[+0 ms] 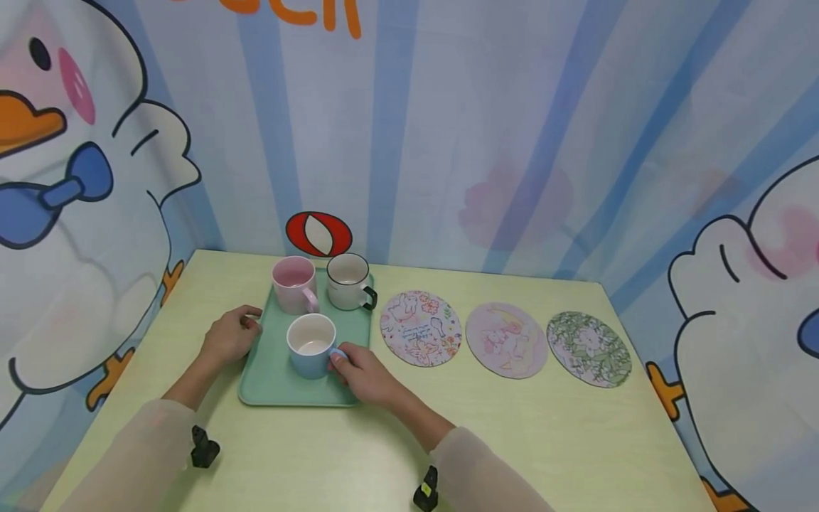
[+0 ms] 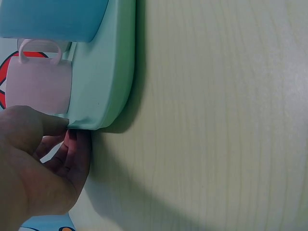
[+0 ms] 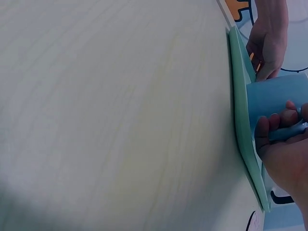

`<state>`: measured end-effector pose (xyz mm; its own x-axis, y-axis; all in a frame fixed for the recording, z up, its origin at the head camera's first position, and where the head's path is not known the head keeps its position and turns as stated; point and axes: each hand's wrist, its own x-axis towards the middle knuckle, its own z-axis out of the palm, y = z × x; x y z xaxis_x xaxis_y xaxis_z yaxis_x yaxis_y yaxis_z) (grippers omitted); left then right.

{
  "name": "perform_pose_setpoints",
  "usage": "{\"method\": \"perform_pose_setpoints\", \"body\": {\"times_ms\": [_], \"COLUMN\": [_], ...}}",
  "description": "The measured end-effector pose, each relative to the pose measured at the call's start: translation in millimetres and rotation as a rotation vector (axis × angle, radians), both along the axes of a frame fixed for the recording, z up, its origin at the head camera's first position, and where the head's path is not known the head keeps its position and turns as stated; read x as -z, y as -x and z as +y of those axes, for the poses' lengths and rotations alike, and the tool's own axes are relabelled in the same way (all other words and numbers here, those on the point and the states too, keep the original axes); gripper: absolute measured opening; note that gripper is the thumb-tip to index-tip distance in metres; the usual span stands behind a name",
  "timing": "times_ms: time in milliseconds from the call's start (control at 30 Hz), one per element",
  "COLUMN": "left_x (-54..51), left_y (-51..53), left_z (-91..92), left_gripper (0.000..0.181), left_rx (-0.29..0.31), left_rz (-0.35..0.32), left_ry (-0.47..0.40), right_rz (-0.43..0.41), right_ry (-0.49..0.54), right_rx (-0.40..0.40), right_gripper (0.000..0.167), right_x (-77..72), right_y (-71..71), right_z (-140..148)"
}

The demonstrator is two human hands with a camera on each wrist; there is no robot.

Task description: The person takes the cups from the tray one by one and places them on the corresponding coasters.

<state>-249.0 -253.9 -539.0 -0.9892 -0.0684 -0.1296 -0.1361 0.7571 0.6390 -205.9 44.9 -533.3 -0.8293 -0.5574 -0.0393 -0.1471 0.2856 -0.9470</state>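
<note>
A green tray [image 1: 269,387] lies on the table with three mugs on it. My right hand [image 1: 366,375] grips the handle of the blue mug [image 1: 311,363], which stands upright near the tray's front; in the right wrist view the fingers [image 3: 288,118] curl round that handle. At the tray's left edge my left hand [image 1: 230,334] pinches the rim between thumb and fingers, as the left wrist view shows [image 2: 43,159]. Behind the blue mug stand a pink mug [image 1: 293,288] and a white mug [image 1: 346,284] with a black handle.
To the right of the tray lie three round patterned coasters in a row: a floral one [image 1: 420,328], a pink one [image 1: 506,340] and a green leafy one [image 1: 589,349]. A striped cartoon curtain [image 1: 435,142] hangs behind the pale yellow table [image 1: 320,462].
</note>
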Motion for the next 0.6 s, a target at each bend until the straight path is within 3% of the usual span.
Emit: {"method": "perform_pose_setpoints", "body": {"times_ms": [167, 600], "left_x": [-0.2, 0.0], "left_y": [0.0, -0.8], "left_z": [0.3, 0.2], "left_gripper": [0.041, 0.042], "left_rx": [0.004, -0.004], "left_rz": [0.004, -0.009], "left_ry": [-0.001, -0.002], "right_rz": [0.012, -0.053], "right_ry": [-0.007, -0.010], "right_rx": [0.014, 0.077], "right_gripper": [0.031, 0.041], "right_x": [1.2, -4.6], "right_y": [-1.3, -4.4], "right_z": [-0.9, -7.7]}}
